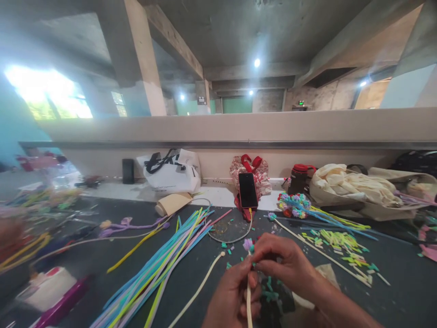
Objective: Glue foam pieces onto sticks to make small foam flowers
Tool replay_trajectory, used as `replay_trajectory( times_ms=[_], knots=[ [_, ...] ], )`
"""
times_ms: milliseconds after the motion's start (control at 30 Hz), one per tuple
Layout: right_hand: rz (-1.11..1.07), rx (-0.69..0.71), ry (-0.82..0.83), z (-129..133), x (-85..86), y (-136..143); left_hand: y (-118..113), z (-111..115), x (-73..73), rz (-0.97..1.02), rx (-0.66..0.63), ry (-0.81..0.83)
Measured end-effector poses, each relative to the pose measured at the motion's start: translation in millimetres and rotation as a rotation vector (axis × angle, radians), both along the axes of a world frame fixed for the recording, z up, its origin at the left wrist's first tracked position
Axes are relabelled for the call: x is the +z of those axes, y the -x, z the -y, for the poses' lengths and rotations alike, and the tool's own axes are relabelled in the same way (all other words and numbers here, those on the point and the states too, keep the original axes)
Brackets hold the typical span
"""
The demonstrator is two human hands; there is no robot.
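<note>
Near the bottom middle, my left hand is closed around a cream pipe-cleaner stem that stands roughly upright. At the stem's top sits a small lilac flower head with a teal bit beside it. My right hand pinches at this flower, its fingertips touching the teal bit and close to my left thumb. Exactly what lies between those fingertips is partly hidden. Left of my hands lies a loose cream pipe cleaner with a knobbed end. Short teal pieces are scattered under my right hand.
A bundle of long coloured pipe cleaners lies left. Cut yellow-green pieces and finished flower stems lie right. A phone on a cable leans at the back, between a white bag and a dark bottle.
</note>
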State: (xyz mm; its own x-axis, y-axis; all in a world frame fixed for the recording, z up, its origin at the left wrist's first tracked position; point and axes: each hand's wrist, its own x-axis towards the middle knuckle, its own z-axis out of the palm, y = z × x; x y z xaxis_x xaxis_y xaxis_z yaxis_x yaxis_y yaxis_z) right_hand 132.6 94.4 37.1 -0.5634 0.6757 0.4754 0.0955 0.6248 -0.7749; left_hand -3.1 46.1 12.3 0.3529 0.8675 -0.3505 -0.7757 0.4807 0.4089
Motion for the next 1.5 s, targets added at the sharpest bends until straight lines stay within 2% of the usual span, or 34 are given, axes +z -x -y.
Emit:
replay_trajectory(
  times_ms=[133,367,433,567,767,967,1267,1400,1500],
  knots=[
    [0.064,-0.028,-0.098,5.9,3.7,2.3,-1.7,3.2,-2.1,-0.01,-0.043,-0.001],
    [0.237,-0.068,-0.307,12.8,3.2,3.0,-10.4,3.0,5.5,-0.059,0.005,0.042],
    [0.235,-0.122,-0.26,11.5,6.4,-0.3,-8.6,2.5,5.2,-0.092,0.001,0.017],
    [0.263,-0.242,-0.038,5.6,13.6,-7.5,0.8,1.8,0.5,-0.212,0.086,0.001],
    [0.268,-0.091,0.152,3.5,7.9,-6.7,1.8,4.2,-0.4,-0.243,-0.007,-0.088],
    [0.279,-0.087,0.171,3.6,5.9,-5.4,-1.7,8.8,-4.7,-0.295,-0.017,-0.128],
    [0.206,-0.029,0.288,-2.4,-4.3,-5.8,0.2,4.6,-7.7,-0.344,-0.026,-0.13],
    [0.171,-0.049,0.329,-2.2,-2.0,-3.8,1.3,3.8,-8.9,-0.35,0.009,-0.142],
    [0.167,0.005,0.41,0.0,2.5,-4.6,1.0,2.2,-9.7,-0.36,-0.008,-0.16]
  ],
)
